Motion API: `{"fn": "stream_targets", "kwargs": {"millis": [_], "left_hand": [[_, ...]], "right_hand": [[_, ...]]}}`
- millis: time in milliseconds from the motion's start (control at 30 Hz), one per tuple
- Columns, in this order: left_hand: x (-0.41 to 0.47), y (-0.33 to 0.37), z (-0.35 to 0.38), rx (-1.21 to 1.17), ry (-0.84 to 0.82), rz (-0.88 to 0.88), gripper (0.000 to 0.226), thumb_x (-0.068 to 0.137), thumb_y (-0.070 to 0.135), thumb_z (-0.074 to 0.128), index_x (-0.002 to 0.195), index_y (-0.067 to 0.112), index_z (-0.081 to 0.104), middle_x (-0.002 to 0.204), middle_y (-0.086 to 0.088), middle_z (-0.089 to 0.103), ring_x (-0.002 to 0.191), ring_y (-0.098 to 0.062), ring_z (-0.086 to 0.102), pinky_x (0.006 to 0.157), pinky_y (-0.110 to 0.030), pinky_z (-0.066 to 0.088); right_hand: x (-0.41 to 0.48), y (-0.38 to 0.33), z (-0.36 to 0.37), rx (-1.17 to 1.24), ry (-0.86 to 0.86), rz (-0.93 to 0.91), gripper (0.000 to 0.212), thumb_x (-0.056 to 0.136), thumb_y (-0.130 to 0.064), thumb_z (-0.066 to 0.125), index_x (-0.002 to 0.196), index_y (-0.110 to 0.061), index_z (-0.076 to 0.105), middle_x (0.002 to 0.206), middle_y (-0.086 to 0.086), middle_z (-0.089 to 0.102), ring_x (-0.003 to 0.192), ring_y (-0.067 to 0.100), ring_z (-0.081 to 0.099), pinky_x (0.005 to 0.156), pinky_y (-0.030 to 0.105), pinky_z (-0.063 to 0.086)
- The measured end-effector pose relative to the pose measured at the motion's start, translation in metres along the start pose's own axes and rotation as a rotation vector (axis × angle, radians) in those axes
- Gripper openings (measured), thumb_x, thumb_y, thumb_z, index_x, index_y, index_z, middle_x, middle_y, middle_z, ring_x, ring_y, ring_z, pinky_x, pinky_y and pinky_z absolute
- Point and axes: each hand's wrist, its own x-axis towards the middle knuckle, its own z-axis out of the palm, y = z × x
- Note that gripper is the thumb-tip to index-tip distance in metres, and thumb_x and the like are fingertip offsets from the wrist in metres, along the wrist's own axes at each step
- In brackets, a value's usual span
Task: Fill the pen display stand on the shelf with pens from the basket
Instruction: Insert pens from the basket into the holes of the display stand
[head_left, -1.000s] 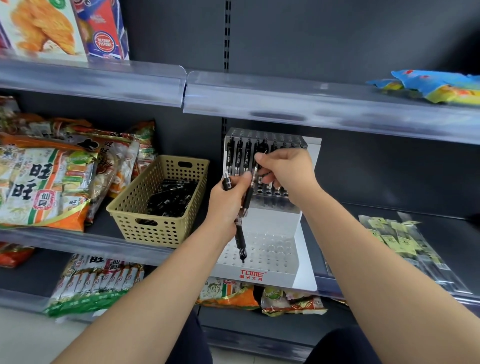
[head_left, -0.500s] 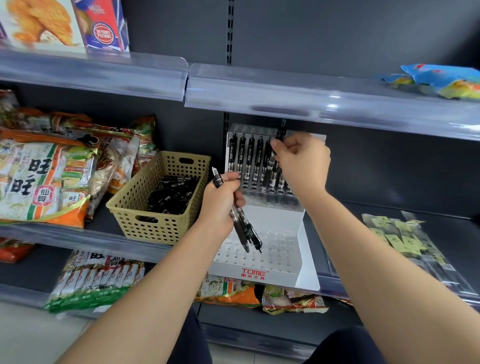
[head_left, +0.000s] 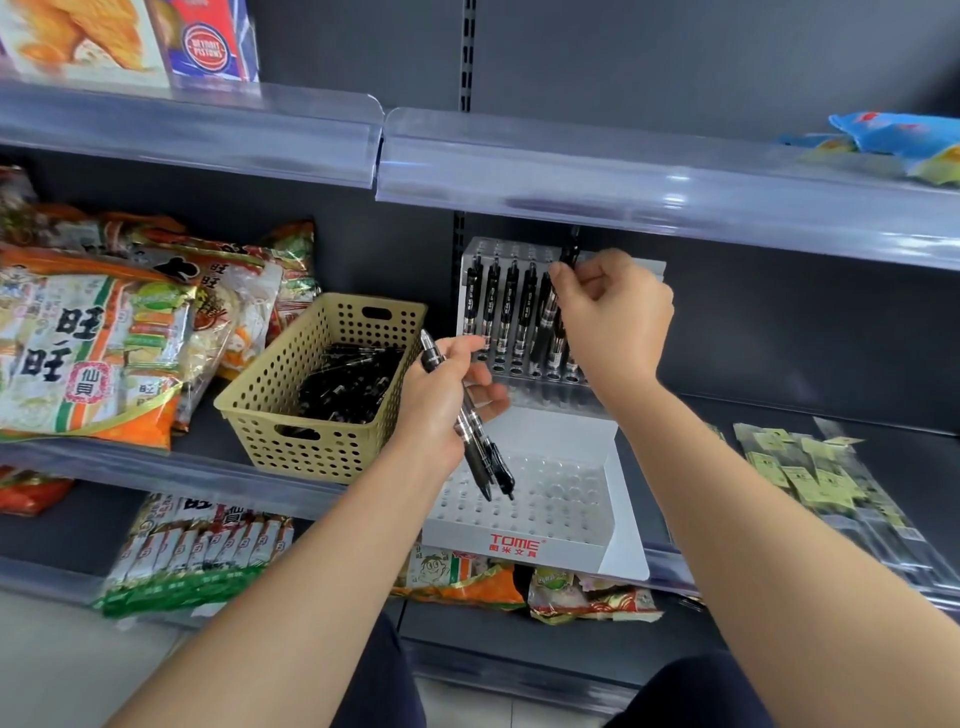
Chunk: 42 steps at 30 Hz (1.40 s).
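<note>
My right hand (head_left: 613, 317) pinches one pen (head_left: 570, 254) near its top, tilted tip-down at the stand's (head_left: 615, 467) back row, just right of the seated pens (head_left: 493, 306). I judge the high pinch leaves the tip free to find a hole. My left hand (head_left: 441, 400) grips spare pens (head_left: 480, 447) over the lower tier, close for the next handover. More pens lie in the basket (head_left: 311, 431), beside the stand on the shelf (head_left: 909, 457). Front holes unfilled.
</note>
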Motion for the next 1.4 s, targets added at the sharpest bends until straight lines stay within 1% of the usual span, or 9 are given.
{"fn": "stream_targets", "kwargs": {"millis": [100, 233, 433, 700, 900, 1100, 1233, 1300, 1400], "left_hand": [[0.000, 0.000, 0.000, -0.011, 0.005, -0.005, 0.018, 0.100, 0.022, 0.048, 0.105, 0.012, 0.062, 0.059, -0.001, 0.047, 0.046, -0.013, 0.043, 0.049, -0.027, 0.044], [0.002, 0.000, 0.002, -0.073, 0.015, 0.010, 0.005, 0.097, 0.012, 0.051, 0.094, 0.013, 0.055, 0.061, -0.001, 0.046, 0.048, -0.012, 0.040, 0.043, -0.024, 0.033], [0.002, 0.004, 0.003, -0.059, 0.027, 0.033, 0.036, 0.086, -0.013, 0.042, 0.114, 0.003, 0.057, 0.077, -0.007, 0.055, 0.065, -0.013, 0.050, 0.056, -0.025, 0.041], [0.003, 0.003, 0.004, 0.066, 0.019, 0.087, 0.041, 0.088, -0.017, 0.041, 0.117, 0.005, 0.061, 0.077, -0.003, 0.051, 0.070, -0.011, 0.059, 0.092, -0.038, 0.054], [0.004, 0.005, 0.007, 0.056, 0.026, 0.117, 0.041, 0.090, -0.015, 0.045, 0.122, 0.007, 0.057, 0.075, -0.002, 0.052, 0.075, -0.013, 0.059, 0.092, -0.037, 0.053], [0.010, 0.006, 0.004, -0.068, 0.058, 0.089, 0.027, 0.094, -0.003, 0.052, 0.120, 0.006, 0.055, 0.093, -0.012, 0.062, 0.082, -0.018, 0.066, 0.088, -0.036, 0.055], [0.013, 0.007, 0.002, -0.201, 0.007, 0.073, 0.027, 0.096, 0.001, 0.051, 0.123, 0.001, 0.055, 0.090, -0.012, 0.065, 0.086, -0.022, 0.070, 0.090, -0.040, 0.054], [0.014, 0.010, 0.000, -0.274, -0.031, 0.071, 0.026, 0.098, 0.001, 0.047, 0.123, 0.001, 0.054, 0.082, -0.007, 0.063, 0.090, -0.024, 0.070, 0.092, -0.041, 0.053], [0.017, 0.016, -0.004, -0.409, -0.065, 0.065, 0.025, 0.099, 0.000, 0.041, 0.119, 0.002, 0.056, 0.076, -0.006, 0.063, 0.091, -0.024, 0.070, 0.090, -0.039, 0.054]], "right_hand": [[0.002, -0.001, 0.000, 0.011, 0.014, -0.026, 0.021, 0.088, -0.032, 0.065, 0.086, -0.012, 0.066, 0.062, -0.011, 0.053, 0.063, 0.012, 0.053, 0.061, 0.026, 0.042], [0.002, 0.000, 0.002, -0.022, -0.005, -0.050, 0.022, 0.089, -0.032, 0.064, 0.086, -0.010, 0.067, 0.064, -0.009, 0.055, 0.063, 0.012, 0.053, 0.061, 0.027, 0.041], [0.003, 0.001, 0.003, -0.048, -0.024, -0.061, 0.022, 0.090, -0.031, 0.063, 0.084, -0.010, 0.065, 0.058, -0.015, 0.049, 0.063, 0.015, 0.054, 0.062, 0.029, 0.044], [-0.001, 0.012, 0.012, -0.236, -0.179, -0.023, 0.034, 0.088, -0.035, 0.064, 0.075, -0.004, 0.069, 0.066, 0.013, 0.068, 0.065, 0.032, 0.063, 0.063, 0.035, 0.055], [0.000, 0.014, 0.014, -0.378, -0.265, -0.002, 0.051, 0.090, -0.033, 0.062, 0.048, -0.014, 0.038, 0.044, 0.002, 0.035, 0.040, 0.018, 0.031, 0.044, 0.021, 0.023], [0.002, 0.015, 0.015, -0.536, -0.302, -0.076, 0.050, 0.092, -0.038, 0.058, 0.053, -0.014, 0.039, 0.049, 0.002, 0.040, 0.050, 0.024, 0.041, 0.046, 0.021, 0.023], [-0.004, 0.016, 0.013, -0.263, -0.389, -0.076, 0.043, 0.088, -0.042, 0.064, 0.060, -0.009, 0.059, 0.053, 0.002, 0.058, 0.052, 0.024, 0.054, 0.049, 0.025, 0.043], [-0.008, 0.012, 0.011, -0.022, -0.536, 0.036, 0.036, 0.086, -0.042, 0.066, 0.066, -0.012, 0.066, 0.059, 0.000, 0.066, 0.055, 0.023, 0.062, 0.052, 0.029, 0.052], [-0.007, 0.007, 0.003, 0.075, -0.831, 0.278, 0.033, 0.083, -0.047, 0.068, 0.080, -0.015, 0.070, 0.071, 0.000, 0.069, 0.058, 0.016, 0.059, 0.050, 0.026, 0.048]]}}
